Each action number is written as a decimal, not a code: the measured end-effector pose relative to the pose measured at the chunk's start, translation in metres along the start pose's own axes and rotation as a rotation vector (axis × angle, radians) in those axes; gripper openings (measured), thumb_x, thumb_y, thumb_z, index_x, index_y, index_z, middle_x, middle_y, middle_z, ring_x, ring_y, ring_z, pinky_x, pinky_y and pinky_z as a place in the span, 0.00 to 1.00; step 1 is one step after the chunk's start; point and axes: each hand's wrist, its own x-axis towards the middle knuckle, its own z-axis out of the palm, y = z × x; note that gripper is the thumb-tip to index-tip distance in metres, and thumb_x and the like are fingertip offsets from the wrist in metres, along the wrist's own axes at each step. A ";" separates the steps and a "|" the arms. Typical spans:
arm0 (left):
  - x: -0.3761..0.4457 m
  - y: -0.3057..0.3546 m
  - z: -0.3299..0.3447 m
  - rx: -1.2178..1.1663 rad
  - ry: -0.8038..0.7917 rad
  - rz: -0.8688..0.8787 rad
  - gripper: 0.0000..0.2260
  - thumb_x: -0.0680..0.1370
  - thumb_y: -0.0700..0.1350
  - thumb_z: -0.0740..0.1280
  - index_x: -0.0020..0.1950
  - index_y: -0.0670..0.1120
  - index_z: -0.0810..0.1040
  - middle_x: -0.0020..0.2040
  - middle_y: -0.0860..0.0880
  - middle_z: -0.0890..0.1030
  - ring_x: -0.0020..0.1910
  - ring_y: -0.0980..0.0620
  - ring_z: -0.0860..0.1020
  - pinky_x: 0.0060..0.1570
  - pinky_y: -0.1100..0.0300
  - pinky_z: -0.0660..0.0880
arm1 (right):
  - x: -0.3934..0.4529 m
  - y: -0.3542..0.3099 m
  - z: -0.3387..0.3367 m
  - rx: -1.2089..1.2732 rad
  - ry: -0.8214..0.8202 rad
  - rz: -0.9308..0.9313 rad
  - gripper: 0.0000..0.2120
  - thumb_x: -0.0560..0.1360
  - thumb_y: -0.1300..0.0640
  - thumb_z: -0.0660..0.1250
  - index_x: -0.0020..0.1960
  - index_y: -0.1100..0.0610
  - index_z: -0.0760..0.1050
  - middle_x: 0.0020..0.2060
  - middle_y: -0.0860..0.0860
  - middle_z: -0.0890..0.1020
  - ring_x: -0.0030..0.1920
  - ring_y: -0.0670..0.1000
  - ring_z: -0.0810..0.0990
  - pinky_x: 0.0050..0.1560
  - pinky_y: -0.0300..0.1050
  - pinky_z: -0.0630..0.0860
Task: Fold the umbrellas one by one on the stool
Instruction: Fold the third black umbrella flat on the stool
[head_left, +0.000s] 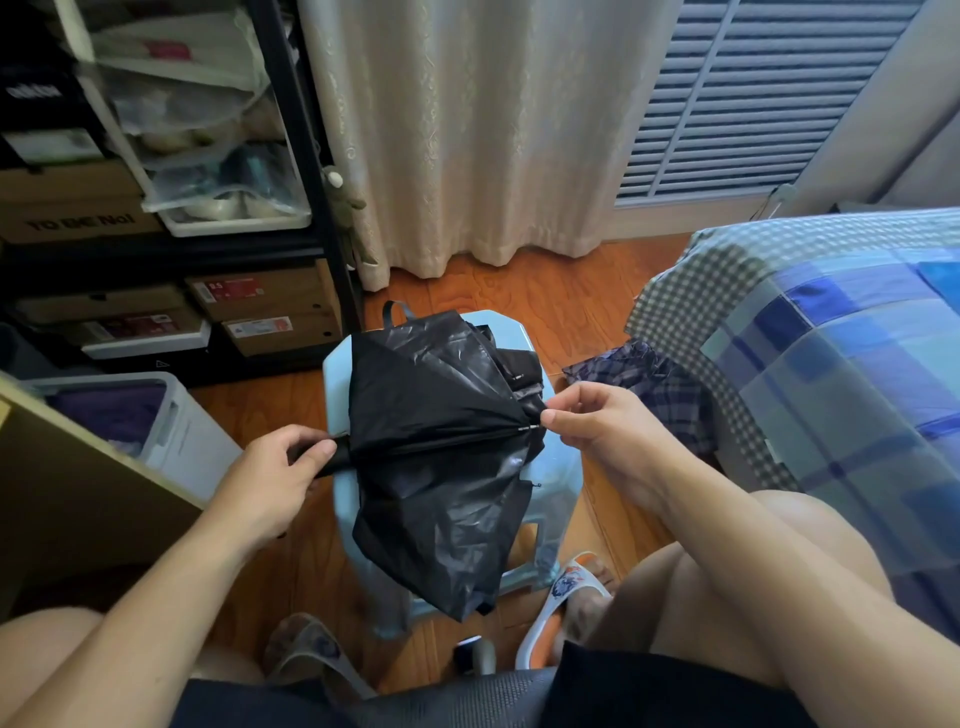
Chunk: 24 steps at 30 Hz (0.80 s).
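Over the middle of the pale blue stool (340, 364) we have the black umbrella (436, 441) held across, handle end to our left, rib tips to our right, canopy loose and sagging past the stool's near edge toward the floor. Left hand (275, 478) is curled round the black handle (324, 457), fingers wrapped on it, a firm hold. Right hand (597, 431) pinches the gathered rib tips (532, 427) between thumb and forefinger, other fingers loosely curled behind. More black fabric, likely a second umbrella (519, 366), lies at the stool's far right corner; we can't tell if it's folded. A plaid umbrella or cloth (649, 379) sits on the floor off the stool's right edge, beside the checked bed cover (753, 291). Handling, our read: the thing looks light, one hand per end carries it easily. The canopy is thin, slick, crinkly nylon, floppy, won't keep a fold unless we hold it, and it will slide under the fingers. The ribs are thin metal, stiff along their length but hinged, so they could bend or pinch skin if forced sideways. Best holds: the handle as anchor, since it is rigid and grippy, and the rib tips bunched together to control the panels. We shouldn't grab mid-fabric alone, it just slips and bunches. Probable next need: smooth each panel flat between ribs, wrap one way around the shaft, then find the strap, which we can't see here. Shelves with boxes (260, 306) stand off the stool's far left corner.
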 end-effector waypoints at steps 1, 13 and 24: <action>-0.001 0.000 0.000 0.030 -0.002 -0.004 0.08 0.83 0.50 0.65 0.61 0.51 0.80 0.54 0.50 0.82 0.53 0.50 0.79 0.50 0.54 0.74 | -0.001 -0.001 0.000 -0.004 0.003 -0.012 0.05 0.74 0.63 0.76 0.43 0.55 0.84 0.41 0.53 0.83 0.44 0.50 0.78 0.50 0.46 0.74; 0.016 0.051 0.023 -0.404 0.106 -0.052 0.12 0.81 0.55 0.68 0.58 0.49 0.80 0.52 0.53 0.82 0.52 0.53 0.80 0.52 0.56 0.75 | -0.005 0.000 0.009 -0.161 0.081 -0.037 0.15 0.76 0.59 0.76 0.61 0.52 0.79 0.43 0.55 0.86 0.37 0.47 0.83 0.46 0.45 0.83; 0.019 0.042 0.016 -0.895 0.120 -0.140 0.09 0.80 0.41 0.70 0.41 0.49 0.77 0.42 0.50 0.84 0.43 0.53 0.82 0.40 0.57 0.78 | 0.002 0.000 0.008 0.362 0.058 -0.015 0.09 0.77 0.67 0.72 0.56 0.59 0.79 0.44 0.56 0.83 0.37 0.52 0.81 0.50 0.49 0.81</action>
